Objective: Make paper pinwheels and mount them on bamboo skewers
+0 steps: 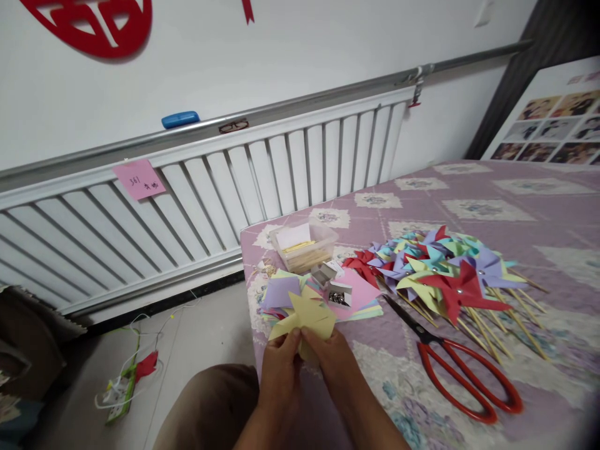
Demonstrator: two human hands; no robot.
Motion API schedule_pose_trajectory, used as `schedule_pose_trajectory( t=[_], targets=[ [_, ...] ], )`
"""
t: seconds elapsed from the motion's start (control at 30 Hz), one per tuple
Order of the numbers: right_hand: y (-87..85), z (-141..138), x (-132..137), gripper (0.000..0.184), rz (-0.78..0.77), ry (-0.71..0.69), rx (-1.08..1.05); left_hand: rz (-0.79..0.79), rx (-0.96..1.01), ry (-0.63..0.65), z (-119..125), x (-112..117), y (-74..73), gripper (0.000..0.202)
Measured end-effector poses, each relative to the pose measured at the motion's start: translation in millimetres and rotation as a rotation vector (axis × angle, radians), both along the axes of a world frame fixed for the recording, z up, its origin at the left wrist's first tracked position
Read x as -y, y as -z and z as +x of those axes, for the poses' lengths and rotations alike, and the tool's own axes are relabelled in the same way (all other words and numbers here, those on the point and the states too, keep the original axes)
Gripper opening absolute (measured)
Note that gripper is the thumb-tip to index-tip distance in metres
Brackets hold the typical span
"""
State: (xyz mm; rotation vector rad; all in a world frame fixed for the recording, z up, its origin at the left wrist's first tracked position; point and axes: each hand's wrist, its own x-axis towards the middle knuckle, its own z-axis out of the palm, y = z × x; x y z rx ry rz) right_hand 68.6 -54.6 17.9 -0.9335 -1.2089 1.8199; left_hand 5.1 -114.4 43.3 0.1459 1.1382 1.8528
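A yellow paper pinwheel (300,319), partly folded with pointed blades, is pinched between both my hands above the table's near left edge. My left hand (281,359) grips its lower left side, thumb on the paper's middle. From the other side my right hand (325,350) closes on it, thumb tip beside the left one. Fingers behind the paper are hidden. Just beyond lie stacked coloured paper pieces (282,292) and a small box of metal pins (340,296), with another small box (323,273) touching it.
Finished pinwheels on sticks (450,269) are heaped at the right. Red-handled scissors (462,369) lie open in front of them. A clear plastic tub of sticks (304,247) stands near the white radiator (281,169). A power strip (122,390) with cables lies on the floor.
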Motion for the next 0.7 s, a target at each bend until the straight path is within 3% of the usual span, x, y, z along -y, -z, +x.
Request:
schedule_pose_trajectory(
  t=[0.27,0.43,0.57,0.7],
  targets=[
    [-3.5,-5,5,0.051,-0.126,-0.063,-0.117,0.005,0.033,-0.035,-6,0,-5.8,0.025],
    [-3.7,-4,4,0.046,-0.143,-0.089,-0.210,0.018,0.041,-0.039,-19,2,-10.5,0.023],
    [-5.9,5,-3,0.034,0.011,0.015,-0.128,-0.014,0.049,-0.057,-34,7,-14.8,0.023],
    [-10.8,15,1,0.023,0.302,0.047,0.046,-0.047,0.062,-0.091,-46,12,-16.9,0.021]
  ],
)
